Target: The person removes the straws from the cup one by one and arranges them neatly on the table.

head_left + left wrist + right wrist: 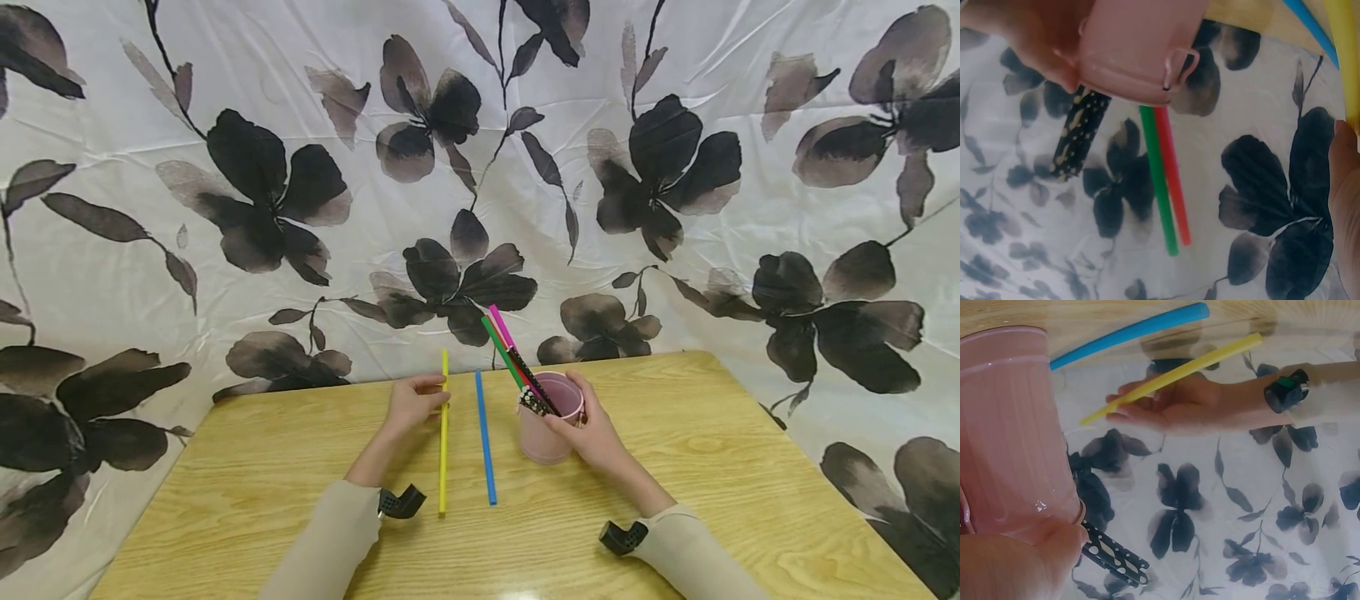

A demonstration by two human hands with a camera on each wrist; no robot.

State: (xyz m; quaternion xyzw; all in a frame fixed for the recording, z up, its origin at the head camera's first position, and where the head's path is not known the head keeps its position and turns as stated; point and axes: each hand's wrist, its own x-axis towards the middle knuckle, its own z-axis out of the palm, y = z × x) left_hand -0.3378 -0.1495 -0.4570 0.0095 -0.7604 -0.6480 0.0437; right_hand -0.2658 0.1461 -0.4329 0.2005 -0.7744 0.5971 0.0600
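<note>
My left hand point(411, 406) pinches a yellow straw point(443, 467) between thumb and fingers, near its upper part. To its right a blue straw point(486, 442) lies on the table, with neither hand on it. My right hand point(600, 433) grips a pink pail point(543, 442) by its side and rim, the thumb at the near edge. Leaning out of the pail to the upper left are a green straw point(501, 352), a magenta straw point(502, 325) and a red one mostly hidden between them. Black dotted sticks point(1116, 556) also protrude from it; their kind is unclear.
The wooden table point(660, 533) spreads under both arms. A cloth with dark flowers point(555, 200) hangs right behind its far edge. Black cameras are strapped to the left wrist point(402, 502) and right wrist point(624, 537).
</note>
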